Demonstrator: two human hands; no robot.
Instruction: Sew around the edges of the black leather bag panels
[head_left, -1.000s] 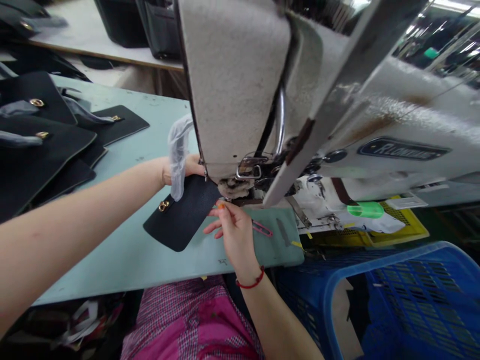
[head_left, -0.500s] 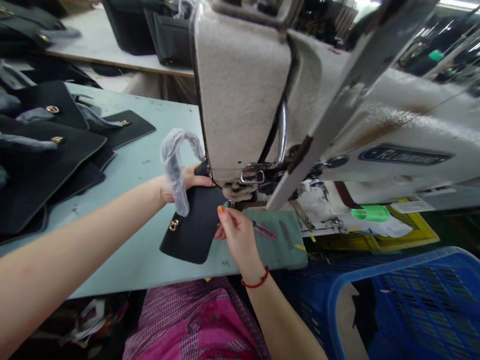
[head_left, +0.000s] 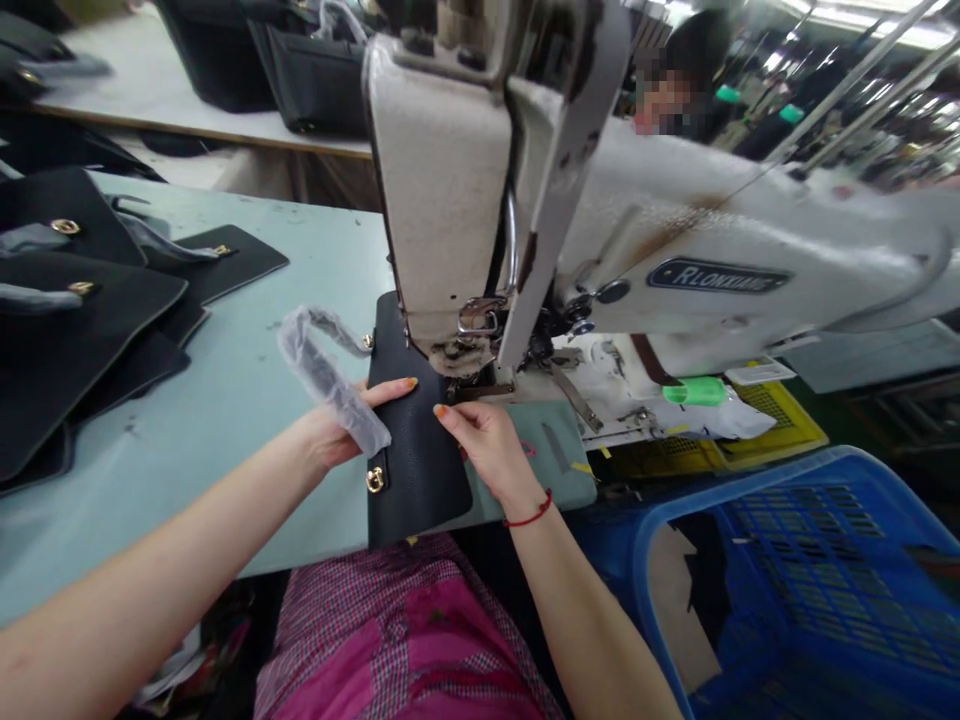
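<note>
A black leather bag panel (head_left: 420,475) lies on the pale green table, its right edge at the needle area of the sewing machine (head_left: 450,190). Its handle (head_left: 319,365), wrapped in clear plastic, arches out to the left between gold-coloured fittings. My left hand (head_left: 334,435) reaches through under the handle and grips the panel's left side, one digit stretched across the top; the other fingers are partly hidden. With thumb and fingers pinched together, my right hand (head_left: 491,450) holds the panel's right edge, just in front of the presser foot.
More black panels with wrapped handles (head_left: 82,350) are piled on the table's left. Black bags (head_left: 307,80) stand on a table behind. A blue plastic basket (head_left: 645,560) holding scraps sits at lower right, near a yellow crate (head_left: 795,420). A person (head_left: 694,80) is beyond the machine.
The panel has turned, its near end swinging right and its long side now pointing more toward me. My left hand has slid nearer along it; my right hand still pinches the right edge.
</note>
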